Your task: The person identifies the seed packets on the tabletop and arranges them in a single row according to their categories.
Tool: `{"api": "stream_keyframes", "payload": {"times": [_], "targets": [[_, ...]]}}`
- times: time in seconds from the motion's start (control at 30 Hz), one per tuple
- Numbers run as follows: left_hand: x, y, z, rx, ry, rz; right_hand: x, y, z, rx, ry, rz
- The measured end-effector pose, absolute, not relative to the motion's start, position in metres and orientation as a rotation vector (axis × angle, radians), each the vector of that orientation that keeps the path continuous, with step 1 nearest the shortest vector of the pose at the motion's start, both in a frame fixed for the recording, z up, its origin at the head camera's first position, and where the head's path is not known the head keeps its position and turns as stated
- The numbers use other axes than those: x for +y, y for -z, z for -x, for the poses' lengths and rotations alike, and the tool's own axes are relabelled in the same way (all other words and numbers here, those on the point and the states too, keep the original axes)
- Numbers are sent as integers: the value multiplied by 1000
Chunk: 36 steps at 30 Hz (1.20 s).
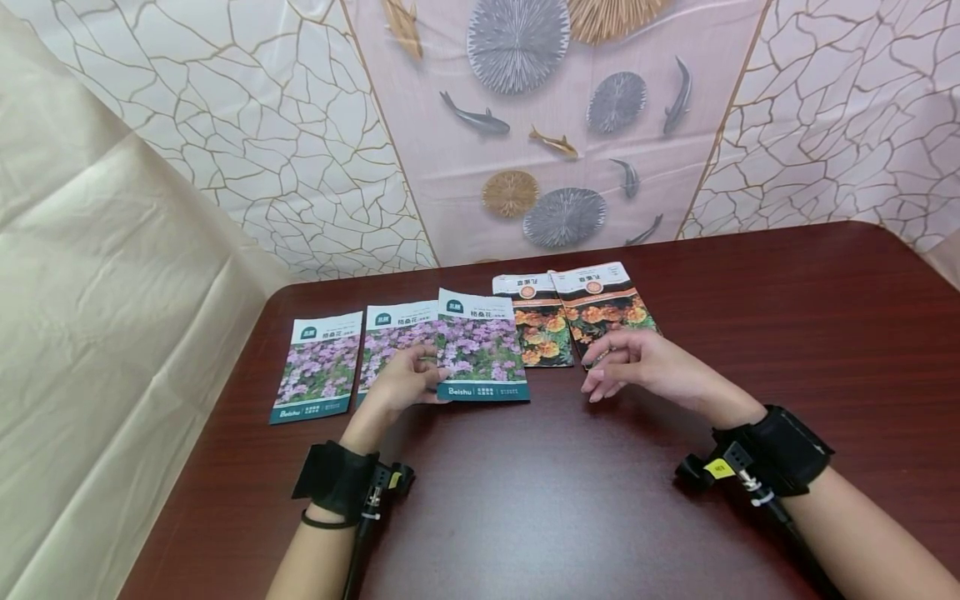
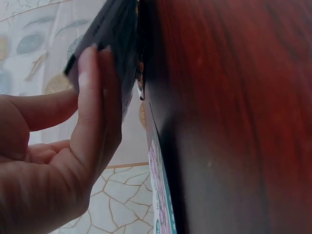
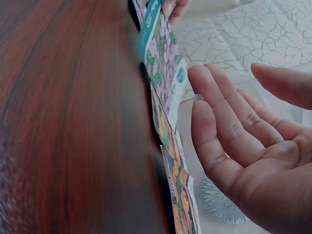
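Wrist-mounted cameras sit nearest. Left hand [image 1: 405, 385] pinches the purple-flower seed packet [image 1: 481, 348] by its lower left edge, lifted slightly off the table [image 1: 787, 317], just left of the orange-flower packets [image 1: 573, 312]. Keep the pinch light; lay it flat alongside. Right hand [image 1: 637, 360] hovers over the orange-flower packets, fingers relaxed, holding nothing.

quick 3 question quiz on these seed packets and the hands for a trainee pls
1. How many purple-flower packets are there, counting the lifted purple packet?
2. True or false: the right hand pinches an orange-flower packet.
3. Which hand holds a packet: A left hand, B right hand, C neither?

Key: 1. Three. 2. False, its fingers are relaxed and hold nothing. 3. A.
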<state>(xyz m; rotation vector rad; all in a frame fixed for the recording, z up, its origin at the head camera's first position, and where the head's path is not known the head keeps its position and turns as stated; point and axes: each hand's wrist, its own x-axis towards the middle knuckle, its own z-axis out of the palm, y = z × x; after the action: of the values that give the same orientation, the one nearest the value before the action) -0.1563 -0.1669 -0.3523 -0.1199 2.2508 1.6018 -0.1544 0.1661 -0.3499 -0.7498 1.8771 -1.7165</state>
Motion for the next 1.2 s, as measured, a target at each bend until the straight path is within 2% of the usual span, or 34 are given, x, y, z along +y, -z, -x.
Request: {"api": "stream_keyframes", "payload": {"times": [0.9, 1.03, 1.2], "targets": [[-159, 338, 146, 2444, -1351, 15, 158, 353, 153, 1993, 1598, 676], [-157, 336, 144, 2550, -1207, -104, 157, 354, 152, 2016, 1588, 691], [-153, 334, 139, 2538, -1083, -394, 153, 357, 151, 2030, 1588, 734]]}}
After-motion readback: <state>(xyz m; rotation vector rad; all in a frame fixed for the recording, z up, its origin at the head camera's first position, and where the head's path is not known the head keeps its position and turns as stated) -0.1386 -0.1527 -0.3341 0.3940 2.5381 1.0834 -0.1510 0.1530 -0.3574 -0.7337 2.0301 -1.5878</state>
